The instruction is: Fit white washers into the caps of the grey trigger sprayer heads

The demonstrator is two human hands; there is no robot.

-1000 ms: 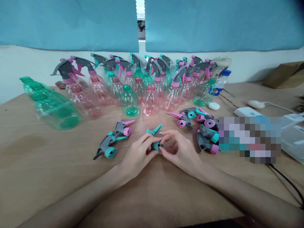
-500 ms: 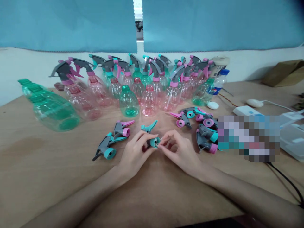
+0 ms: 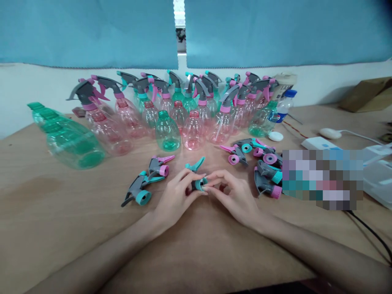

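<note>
Head view is showing both hands meeting at one sprayer (image 3: 200, 184) in the centre of the frame. The left hand (image 3: 175, 197) is grasping its body between thumb and bent fingers; the teal trigger (image 3: 200, 164) is pointing toward the top of the frame, and the teal collar (image 3: 197, 185) is facing right. The right hand (image 3: 235, 197) is touching the collar's rim with curled fingertips; whether they are pinching anything there cannot be told. Left of the hands, a pink-collared sprayer (image 3: 157, 168) and a teal-collared sprayer (image 3: 135, 188) are lying on the table (image 3: 196, 257); a loose pile (image 3: 266, 179) of sprayers is lying at centre right. Beyond the hands, a green bottle (image 3: 168, 131) and a pink bottle (image 3: 193, 132) are standing uncapped. Behind them, bottles wearing sprayers are lining the wall (image 3: 27, 83), while green bottles (image 3: 69, 136) are occupying the left side and a blue-capped bottle (image 3: 284, 107) is standing at upper right.
</note>
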